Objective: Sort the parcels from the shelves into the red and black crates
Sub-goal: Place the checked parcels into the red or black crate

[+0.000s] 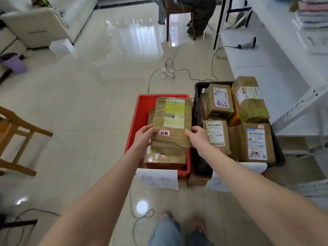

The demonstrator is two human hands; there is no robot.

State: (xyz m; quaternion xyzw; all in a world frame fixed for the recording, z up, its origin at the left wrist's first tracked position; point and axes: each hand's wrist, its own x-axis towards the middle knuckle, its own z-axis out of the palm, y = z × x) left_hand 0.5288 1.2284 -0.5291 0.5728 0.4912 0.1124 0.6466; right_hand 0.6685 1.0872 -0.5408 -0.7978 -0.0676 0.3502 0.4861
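Hovering over the red crate (140, 110), a taped brown parcel (171, 125) was held tilted by both hands. The left grip (144, 137) curled round its near left edge and the right grip (197, 137) round its near right edge. Beneath it a second parcel (165, 159) lay against the crate's near wall. Just beside, to the right, the black crate (198, 89) stood heaped with boxes (252, 142).

The taped parcel (171, 139) bears a red-edged sticker (164, 133) with two handwritten characters, seemingly "超朝"; its yellowed shipping label (174, 112) is blurred. A like sticker (255, 153) marks a box (237, 142) in the black crate (198, 86). The paper sign (158, 179) on the red crate (142, 107) is illegible.
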